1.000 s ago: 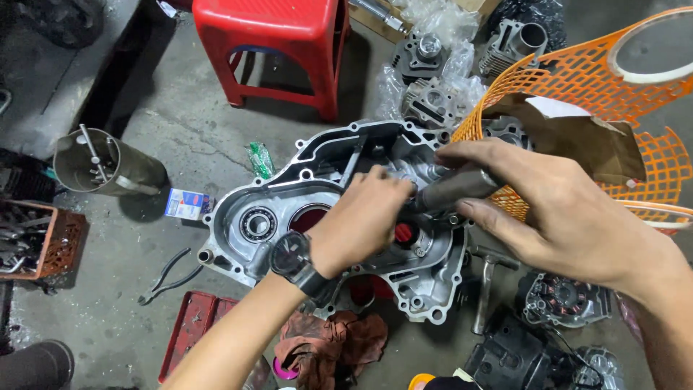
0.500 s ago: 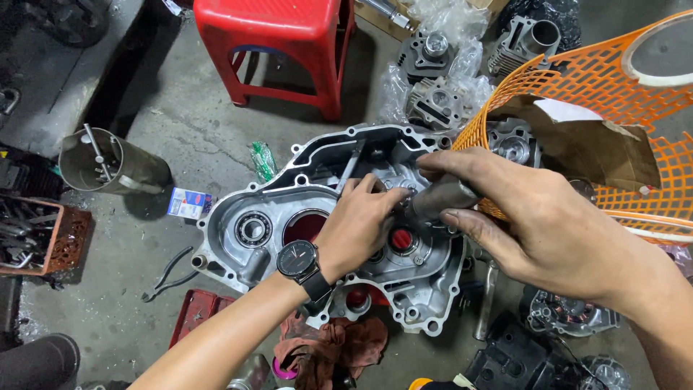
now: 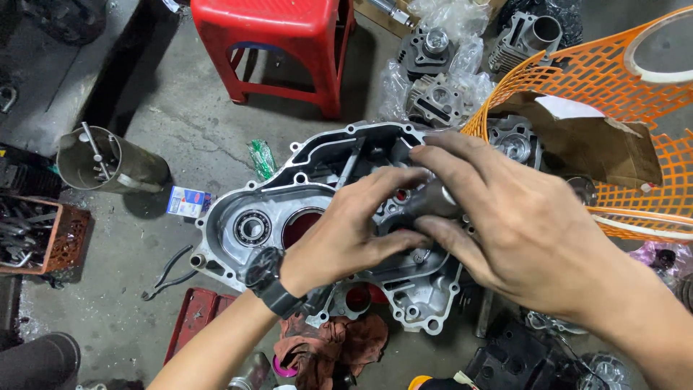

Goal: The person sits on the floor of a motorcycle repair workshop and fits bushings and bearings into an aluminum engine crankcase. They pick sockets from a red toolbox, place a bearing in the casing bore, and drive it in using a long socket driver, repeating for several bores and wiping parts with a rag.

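Note:
A silver engine crankcase half (image 3: 289,209) lies flat on the concrete floor, with a round bearing (image 3: 251,228) set in its left part. My left hand (image 3: 346,231), a black watch on its wrist, rests on the middle of the case with its fingers curled onto a dark metal cylindrical part (image 3: 429,202). My right hand (image 3: 520,224) comes in from the right and grips that same part from above with thumb and fingers. The seat under the part is hidden by both hands.
A red plastic stool (image 3: 289,43) stands behind the case. An orange mesh basket (image 3: 613,87) with cardboard sits at the right, engine cylinders (image 3: 440,94) in plastic beside it. A metal can (image 3: 108,162), a rusty tool crate (image 3: 43,235) and rags (image 3: 332,347) lie around.
The view has shifted slightly. My right hand has closed further over the dark part and both hands have drawn together over the case's middle.

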